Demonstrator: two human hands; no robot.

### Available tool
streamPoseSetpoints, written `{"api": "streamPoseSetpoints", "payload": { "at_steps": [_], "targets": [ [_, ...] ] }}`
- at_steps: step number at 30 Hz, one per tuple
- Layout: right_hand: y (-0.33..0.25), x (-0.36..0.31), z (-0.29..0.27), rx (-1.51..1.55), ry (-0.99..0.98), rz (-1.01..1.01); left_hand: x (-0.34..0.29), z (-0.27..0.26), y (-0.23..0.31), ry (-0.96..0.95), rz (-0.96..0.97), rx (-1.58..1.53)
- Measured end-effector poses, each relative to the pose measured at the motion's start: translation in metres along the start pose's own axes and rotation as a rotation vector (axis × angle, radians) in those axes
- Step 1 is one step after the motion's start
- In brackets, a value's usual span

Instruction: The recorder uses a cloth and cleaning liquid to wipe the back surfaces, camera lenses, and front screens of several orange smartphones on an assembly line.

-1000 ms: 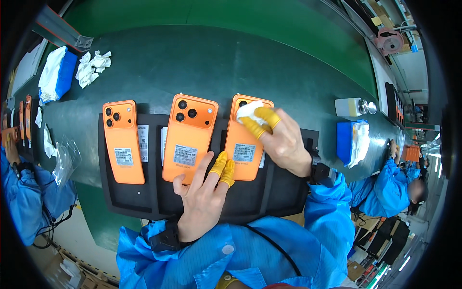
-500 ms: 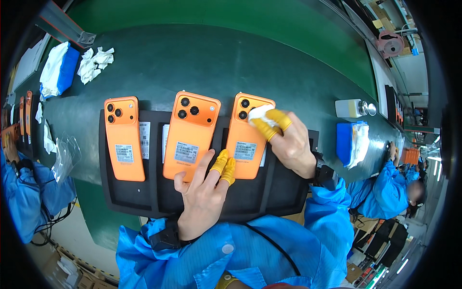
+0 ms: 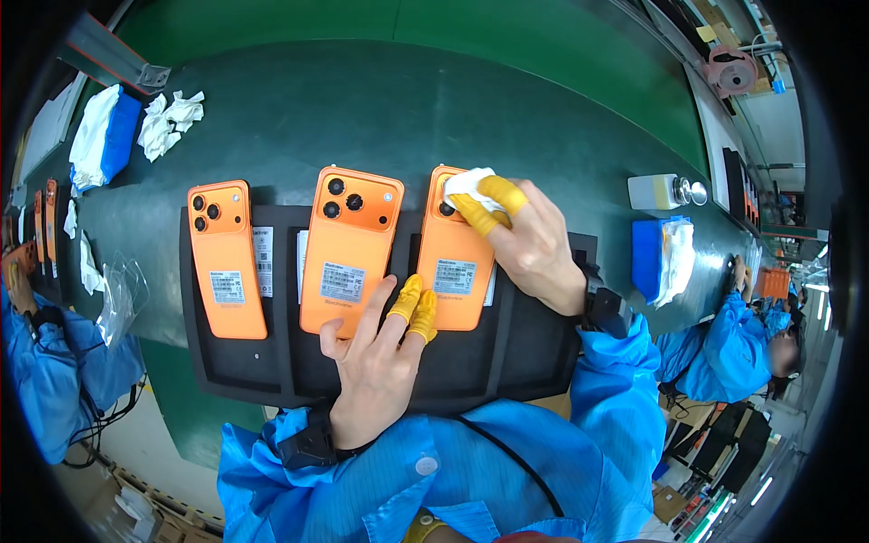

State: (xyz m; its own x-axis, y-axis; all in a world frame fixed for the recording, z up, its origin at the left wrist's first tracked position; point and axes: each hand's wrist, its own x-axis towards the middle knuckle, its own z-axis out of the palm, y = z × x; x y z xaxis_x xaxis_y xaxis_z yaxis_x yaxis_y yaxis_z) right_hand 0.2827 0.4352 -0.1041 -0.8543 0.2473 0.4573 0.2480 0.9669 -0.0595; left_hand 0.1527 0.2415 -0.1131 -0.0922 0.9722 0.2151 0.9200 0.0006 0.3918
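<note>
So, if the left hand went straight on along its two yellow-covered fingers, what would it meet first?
Most likely the right-hand orange phone: its lower left edge lies at the yellow-covered fingertips of the left hand, though from above I cannot tell whether they touch it.

White cloth (image 3: pixel 469 183) over rightmost orange phone (image 3: pixel 454 244)

Beyond three orange rectangular phones (image 3: pixel 348 242), the dark green bench (image 3: pixel 398 109) gives wide passage; a blue box (image 3: pixel 645 262) of white cloths (image 3: pixel 676 262) is an obstacle at right. The left hand (image 3: pixel 371 378), with yellow-covered fingers (image 3: pixel 406 299), blocks the lower gap between the middle and right phones.
</note>
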Motion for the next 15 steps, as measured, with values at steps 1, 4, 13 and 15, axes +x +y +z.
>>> {"api": "streamPoseSetpoints", "payload": {
  "at_steps": [1,4,13,15],
  "targets": [
    [-0.001,0.002,0.001,0.0,0.001,0.003,0.0,0.001,-0.001,0.017,-0.001,0.004],
    [-0.001,0.004,0.003,0.023,-0.032,-0.002,-0.001,-0.001,0.0,0.013,-0.014,0.003],
    [-0.002,-0.007,0.002,0.006,0.045,0.008,-0.001,0.003,0.0,0.035,-0.012,0.017],
    [-0.004,-0.007,0.003,0.066,-0.006,-0.067,-0.001,0.002,-0.001,0.05,-0.005,0.027]
  ]
}}
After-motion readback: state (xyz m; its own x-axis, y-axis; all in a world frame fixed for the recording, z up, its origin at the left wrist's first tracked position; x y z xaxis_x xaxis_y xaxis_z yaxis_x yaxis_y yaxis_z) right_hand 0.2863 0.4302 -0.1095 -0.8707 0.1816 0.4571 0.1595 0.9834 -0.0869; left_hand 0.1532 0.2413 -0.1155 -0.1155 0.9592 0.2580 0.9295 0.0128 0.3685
